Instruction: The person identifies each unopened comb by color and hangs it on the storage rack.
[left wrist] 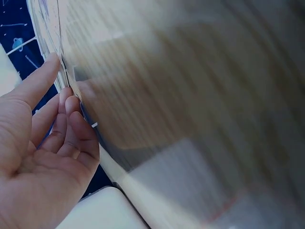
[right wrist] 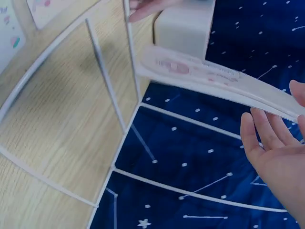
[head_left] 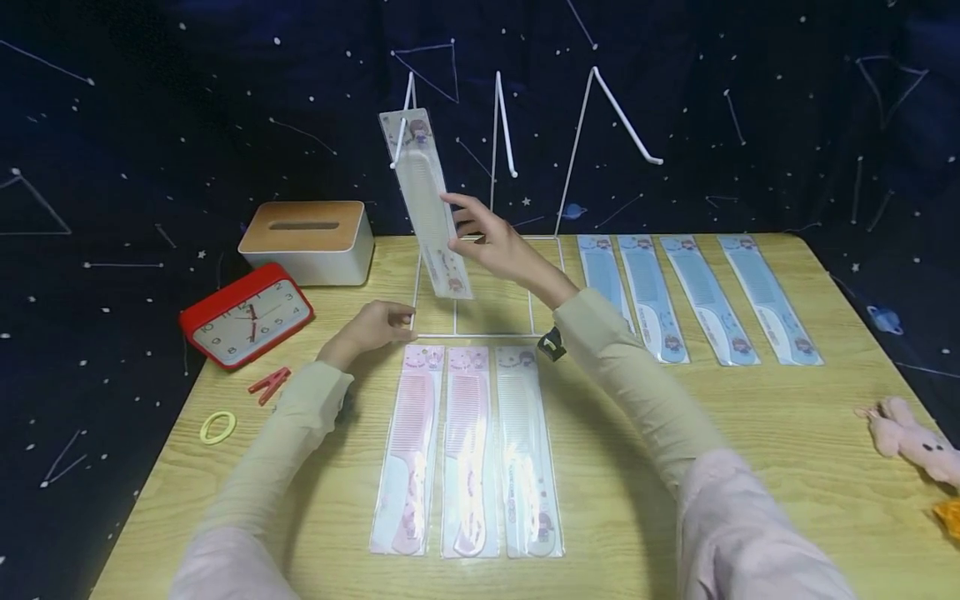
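Right hand (head_left: 501, 243) raised over the far middle of the table (head_left: 787, 417), fingers straight and loosely spread, tips against the face of a packaged white comb (head_left: 427, 204); nothing curled round it. The comb hangs tilted from the left hook (head_left: 397, 146) of a white wire rack (head_left: 495, 125), its lower end just left of the fingertips. In the right wrist view the comb's pack (right wrist: 214, 78) runs across just above the open fingers (right wrist: 259, 138). Left hand (head_left: 371, 325) lies low on the table, fingers relaxed and nearly straight, tips touching the rack's base wire (head_left: 417, 283); the left wrist view shows them (left wrist: 57, 114) against an edge, blurred. Just nearer than the left fingers lie three packaged combs (head_left: 465, 450) side by side. Right of the right hand, four blue combs (head_left: 697, 296) lie in a row. Left of the left hand: red clock (head_left: 247, 315), tissue box (head_left: 307, 240), red clip (head_left: 268, 384), yellow ring (head_left: 217, 427).
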`<state>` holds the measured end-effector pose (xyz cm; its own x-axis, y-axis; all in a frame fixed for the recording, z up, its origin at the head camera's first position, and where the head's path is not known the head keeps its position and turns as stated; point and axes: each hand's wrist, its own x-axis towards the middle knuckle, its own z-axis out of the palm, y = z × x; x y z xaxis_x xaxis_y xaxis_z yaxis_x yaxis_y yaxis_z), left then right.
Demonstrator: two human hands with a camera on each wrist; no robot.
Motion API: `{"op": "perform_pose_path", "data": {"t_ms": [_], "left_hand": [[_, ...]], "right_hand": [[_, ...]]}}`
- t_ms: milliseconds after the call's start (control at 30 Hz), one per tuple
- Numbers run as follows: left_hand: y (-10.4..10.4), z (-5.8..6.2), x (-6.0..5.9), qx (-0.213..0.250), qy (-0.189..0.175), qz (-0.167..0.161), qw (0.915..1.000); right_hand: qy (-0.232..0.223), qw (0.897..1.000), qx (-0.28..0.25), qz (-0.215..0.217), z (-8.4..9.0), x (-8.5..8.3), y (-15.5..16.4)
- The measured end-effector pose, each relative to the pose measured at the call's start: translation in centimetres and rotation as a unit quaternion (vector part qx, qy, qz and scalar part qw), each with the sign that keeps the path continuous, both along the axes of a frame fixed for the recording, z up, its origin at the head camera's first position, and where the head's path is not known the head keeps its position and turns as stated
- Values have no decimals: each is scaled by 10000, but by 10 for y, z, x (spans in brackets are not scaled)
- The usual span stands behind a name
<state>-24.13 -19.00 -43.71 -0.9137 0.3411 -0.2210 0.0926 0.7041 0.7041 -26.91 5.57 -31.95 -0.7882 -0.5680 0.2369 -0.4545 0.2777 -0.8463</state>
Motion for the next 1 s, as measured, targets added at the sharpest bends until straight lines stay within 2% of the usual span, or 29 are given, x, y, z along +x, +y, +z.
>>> {"op": "perform_pose_path", "data": {"t_ms": [233, 333, 467, 667, 1000], "left_hand": [[1, -1, 1, 62, 42, -15, 10000], [1, -1, 2, 77, 44, -29, 10000], [2, 1, 3, 16, 96, -72, 9999], [2, -1, 2, -35, 80, -89, 9999], [2, 1, 2, -47, 93, -76, 9999]], "right_hand": [[-371, 9991, -187, 103, -11, -13, -3], [-341, 9993, -157, 67, -13, -12, 1], [-315, 9992, 78, -237, -14, -3, 10], [-502, 9958, 384, -664, -22, 33, 32], [-633, 9916, 911, -660, -62, 100, 68]]}}
